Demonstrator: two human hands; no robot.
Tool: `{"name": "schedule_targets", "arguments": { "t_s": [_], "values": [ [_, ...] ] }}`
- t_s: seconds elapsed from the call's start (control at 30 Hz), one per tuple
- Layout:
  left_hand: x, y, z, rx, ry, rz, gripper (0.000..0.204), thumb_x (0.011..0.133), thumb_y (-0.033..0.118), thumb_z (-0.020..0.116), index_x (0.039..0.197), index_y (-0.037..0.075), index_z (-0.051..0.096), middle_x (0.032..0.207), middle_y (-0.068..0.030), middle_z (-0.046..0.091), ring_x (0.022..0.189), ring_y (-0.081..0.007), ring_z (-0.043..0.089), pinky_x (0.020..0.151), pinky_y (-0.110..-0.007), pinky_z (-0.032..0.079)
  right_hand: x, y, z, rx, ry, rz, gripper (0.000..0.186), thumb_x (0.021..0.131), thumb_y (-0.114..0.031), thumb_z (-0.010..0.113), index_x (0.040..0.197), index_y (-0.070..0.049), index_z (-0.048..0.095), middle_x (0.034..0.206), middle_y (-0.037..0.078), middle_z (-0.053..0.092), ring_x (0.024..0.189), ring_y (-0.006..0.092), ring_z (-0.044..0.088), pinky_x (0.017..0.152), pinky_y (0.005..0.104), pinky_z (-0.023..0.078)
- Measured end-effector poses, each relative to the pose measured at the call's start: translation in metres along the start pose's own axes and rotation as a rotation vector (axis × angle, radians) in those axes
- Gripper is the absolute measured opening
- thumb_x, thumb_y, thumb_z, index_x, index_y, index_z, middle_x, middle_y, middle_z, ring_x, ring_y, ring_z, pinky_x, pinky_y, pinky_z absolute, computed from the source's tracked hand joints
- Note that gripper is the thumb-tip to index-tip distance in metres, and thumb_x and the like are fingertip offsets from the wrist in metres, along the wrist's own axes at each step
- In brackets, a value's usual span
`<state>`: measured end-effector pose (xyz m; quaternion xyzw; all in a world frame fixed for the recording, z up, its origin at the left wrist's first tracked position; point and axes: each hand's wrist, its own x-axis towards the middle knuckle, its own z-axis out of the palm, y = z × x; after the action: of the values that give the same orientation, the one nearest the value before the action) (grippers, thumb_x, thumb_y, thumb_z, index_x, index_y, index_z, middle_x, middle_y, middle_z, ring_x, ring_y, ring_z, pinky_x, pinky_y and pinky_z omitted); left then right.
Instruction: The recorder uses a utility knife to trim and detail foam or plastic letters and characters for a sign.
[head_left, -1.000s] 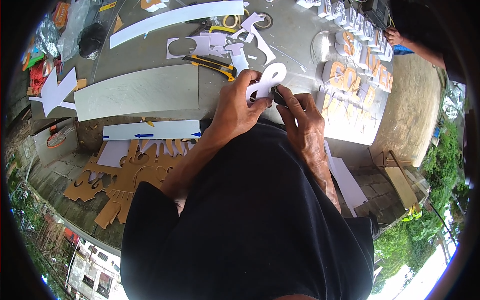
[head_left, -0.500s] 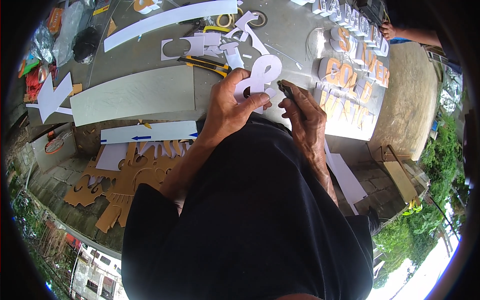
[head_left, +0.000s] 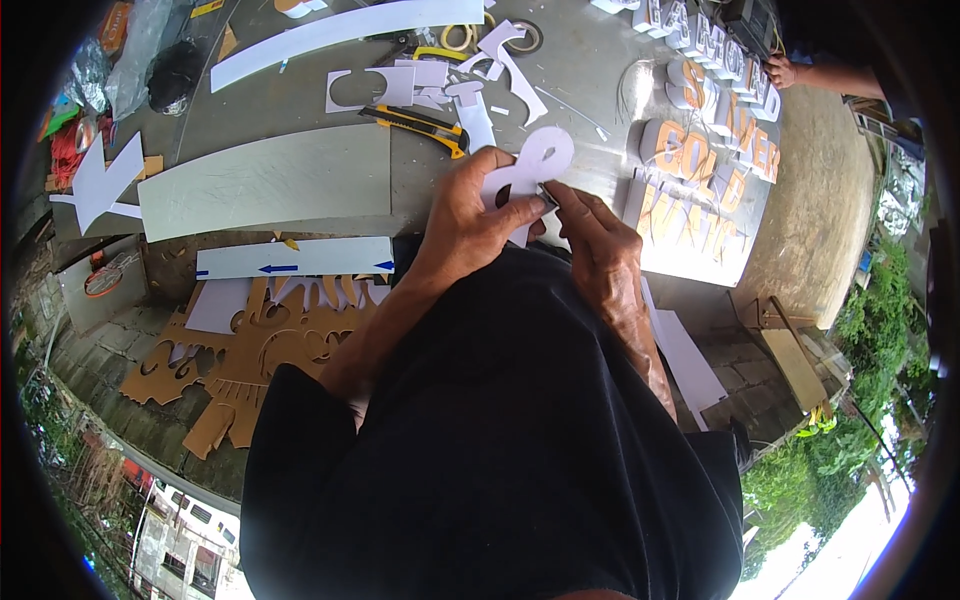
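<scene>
In front of my body, my left hand [head_left: 478,215] pinches a white ampersand-shaped cutout [head_left: 550,152] between thumb and fingers, its looped top pointing away from me. My right hand [head_left: 603,235] is closed on a small dark tool [head_left: 547,194], whose tip meets the cutout's right edge beside my left thumb. Most of that tool is hidden by my fingers, so its exact kind cannot be made out. Just beyond my left hand, a yellow and black utility knife [head_left: 425,128] lies on the grey table [head_left: 300,105].
White offcuts [head_left: 420,82] and tape rolls [head_left: 522,38] lie farther back. To the right stand white block letters with orange faces [head_left: 690,150]; another person's hand [head_left: 780,70] is beyond them. A curved grey sheet [head_left: 275,180] lies left, with brown cardboard cutouts [head_left: 250,350] below the table edge.
My right hand has moved left and slightly down, bringing the dark tool from beside the cutout onto its edge. The cutout has shifted slightly right and down in my left hand.
</scene>
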<state>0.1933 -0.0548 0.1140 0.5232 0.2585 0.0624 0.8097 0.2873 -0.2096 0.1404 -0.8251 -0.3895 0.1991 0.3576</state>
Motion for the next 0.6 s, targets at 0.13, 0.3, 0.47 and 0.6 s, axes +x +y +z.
{"name": "schedule_targets", "arguments": {
  "t_s": [0.13,0.3,0.47,0.6],
  "values": [
    [0.000,0.003,0.004,-0.035,0.023,-0.019,0.030,0.084,0.001,0.071,0.111,-0.004,0.060,0.087,-0.0109,0.068,0.071,-0.0153,0.068,0.066,-0.028,0.056,0.000,0.001,0.001,0.004,-0.003,0.008,0.046,0.085,0.010,0.056,0.127,-0.008,0.062,0.115,0.017,0.067,0.094,0.0327,0.071,0.072,0.0384,0.059],
    [0.006,-0.001,-0.002,0.074,0.147,0.051,0.030,0.085,0.002,0.071,0.112,-0.004,0.059,0.090,-0.0119,0.069,0.073,-0.0156,0.069,0.067,-0.028,0.056,0.001,-0.005,-0.013,0.272,-0.101,0.494,0.033,0.094,-0.001,0.057,0.127,0.000,0.059,0.102,0.015,0.070,0.081,0.0190,0.071,0.060,0.0309,0.055],
    [0.007,-0.005,-0.002,0.151,0.073,0.083,0.029,0.086,0.004,0.072,0.112,-0.004,0.061,0.092,-0.0118,0.070,0.079,-0.0153,0.069,0.071,-0.028,0.056,0.011,0.015,-0.022,0.723,0.003,0.457,0.024,0.099,-0.019,0.057,0.107,0.003,0.060,0.091,0.009,0.067,0.080,0.0138,0.063,0.073,0.0285,0.052],
    [0.011,-0.012,-0.003,0.320,0.055,0.211,0.024,0.085,0.005,0.074,0.106,-0.003,0.064,0.094,-0.0095,0.070,0.083,-0.0124,0.067,0.073,-0.027,0.054,0.013,0.013,-0.016,0.880,-0.032,0.551,0.028,0.100,-0.022,0.057,0.105,0.005,0.057,0.080,0.009,0.063,0.065,0.0152,0.062,0.062,0.0289,0.053]
  ]
}}
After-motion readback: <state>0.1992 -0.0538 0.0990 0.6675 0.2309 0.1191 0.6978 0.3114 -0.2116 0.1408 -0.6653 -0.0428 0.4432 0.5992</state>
